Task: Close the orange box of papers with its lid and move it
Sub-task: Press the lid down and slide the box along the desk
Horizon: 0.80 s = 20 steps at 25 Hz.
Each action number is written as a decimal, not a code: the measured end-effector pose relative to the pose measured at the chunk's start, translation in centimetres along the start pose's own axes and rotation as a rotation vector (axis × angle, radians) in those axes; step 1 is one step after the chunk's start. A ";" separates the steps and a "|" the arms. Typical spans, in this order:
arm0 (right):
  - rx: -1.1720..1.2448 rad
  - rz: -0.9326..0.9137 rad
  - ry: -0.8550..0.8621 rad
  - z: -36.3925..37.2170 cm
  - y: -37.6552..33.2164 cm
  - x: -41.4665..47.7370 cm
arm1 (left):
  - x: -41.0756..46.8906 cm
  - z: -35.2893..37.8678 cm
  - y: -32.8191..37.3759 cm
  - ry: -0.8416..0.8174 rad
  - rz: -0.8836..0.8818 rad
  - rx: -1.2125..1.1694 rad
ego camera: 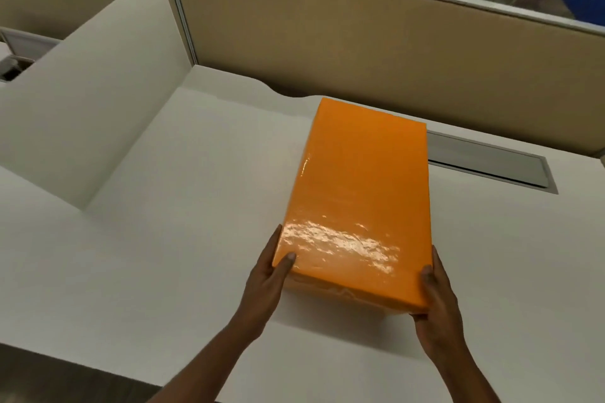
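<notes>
The orange box [357, 206], lid [360, 180] on, lies on the white desk [163, 222] near the tan partition [360, 52] — its near corners clasped by the left hand [268, 275] and right hand [433, 291], thumbs on top.

Two bare forearms come up from the bottom edge of the view; no sleeve, cuff or glove covers either one as far down as the frame shows; the wrists carry no watch, band or bracelet; the left hand [266, 275] shows no ring, its thumb ending in a short, plainly trimmed nail; the right hand [437, 299] is likewise unadorned, its thumb nail short too; the fingers [437, 260] are slim and long; both forearms are lean, narrowing toward the wrists; nothing of the upper arms, shoulders or clothing is visible
</notes>
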State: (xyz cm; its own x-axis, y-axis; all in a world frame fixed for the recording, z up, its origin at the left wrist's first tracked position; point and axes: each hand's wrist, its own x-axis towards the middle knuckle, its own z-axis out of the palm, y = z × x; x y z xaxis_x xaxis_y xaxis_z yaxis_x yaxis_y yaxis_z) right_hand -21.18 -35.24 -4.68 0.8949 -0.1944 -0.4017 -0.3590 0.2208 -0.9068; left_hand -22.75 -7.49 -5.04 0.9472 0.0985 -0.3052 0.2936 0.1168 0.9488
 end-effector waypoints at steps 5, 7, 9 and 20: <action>-0.010 -0.035 -0.107 9.2 -1.4 4.1 | 5.9 -6.8 3.3 0.089 0.058 0.013; -0.039 -0.055 -0.176 13.8 -2.0 6.0 | 8.5 -9.9 4.9 0.179 0.071 0.008; -0.094 -0.088 -0.251 18.5 -2.6 7.8 | 11.0 -13.0 6.4 0.271 0.083 -0.010; -0.291 -0.169 -0.369 34.8 -1.3 14.0 | 19.9 -25.3 9.8 0.435 0.122 0.009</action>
State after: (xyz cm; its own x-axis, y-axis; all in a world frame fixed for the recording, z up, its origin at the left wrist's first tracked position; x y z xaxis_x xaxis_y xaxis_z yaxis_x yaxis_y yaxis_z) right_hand 1.03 -5.01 -4.67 0.9622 0.1586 -0.2214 -0.2126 -0.0708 -0.9746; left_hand -4.29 20.60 -3.87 0.8331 0.5178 -0.1948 0.1855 0.0704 0.9801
